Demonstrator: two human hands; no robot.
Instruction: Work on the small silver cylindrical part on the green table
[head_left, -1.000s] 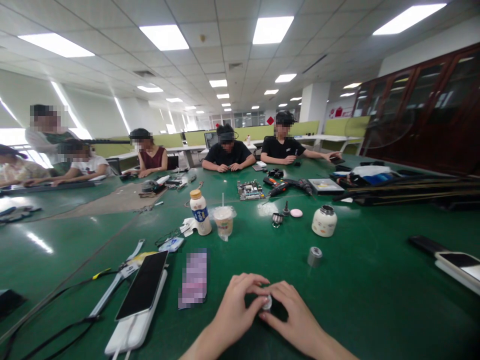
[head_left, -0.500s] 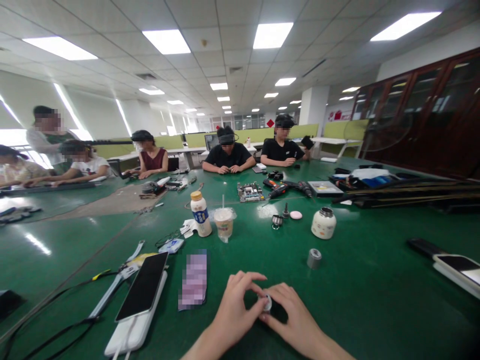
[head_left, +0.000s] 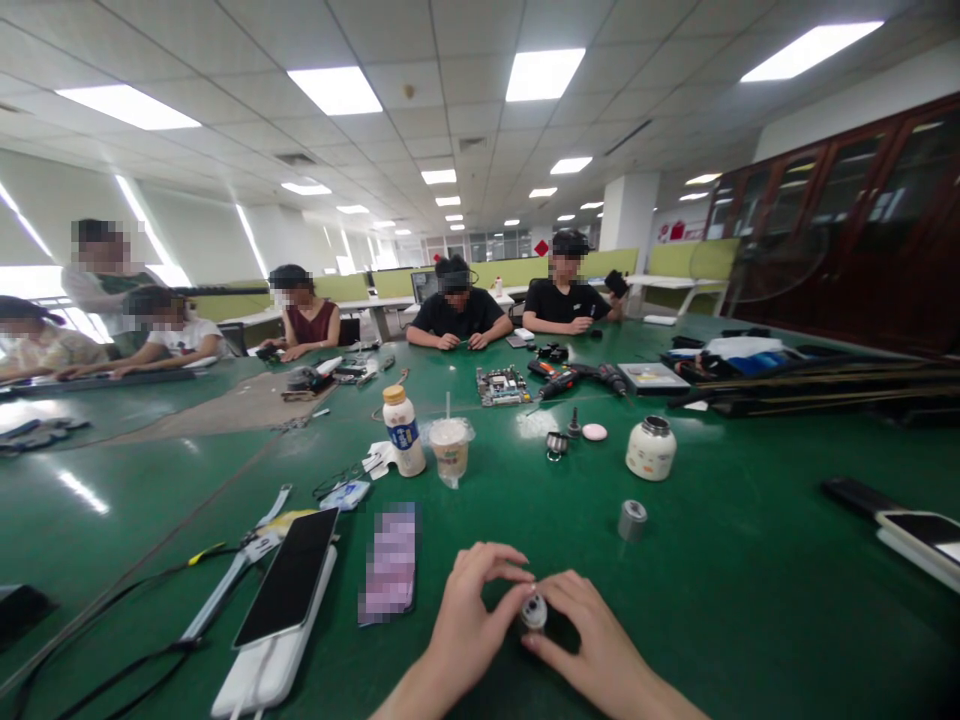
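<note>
My right hand (head_left: 589,630) grips a small round silvery part (head_left: 533,612) between thumb and fingers, just above the green table. Its upper face shows dark holes. My left hand (head_left: 476,610) is closed in a pinch at the part's far edge; whatever lies between thumb and forefinger is too small to make out. Ahead and to the right stands a grey metal cylinder (head_left: 632,520). Farther off are a cream, rounded bottle (head_left: 651,448) with an uncovered mouth, a pink disc (head_left: 594,432), a metal piece with a ring (head_left: 556,444) and a dark stepped piece (head_left: 574,422).
Left of my hands lie a pixelated purple item (head_left: 390,562) and a phone (head_left: 289,575) on a white power bank (head_left: 274,645). A drink bottle (head_left: 405,432) and a plastic cup (head_left: 450,452) stand ahead. Beyond are a circuit board (head_left: 501,386), a power drill (head_left: 600,376) and several seated people.
My left thumb has shifted from the round part's face to its far edge, so the holes in the face now show. My right hand keeps its grip.
</note>
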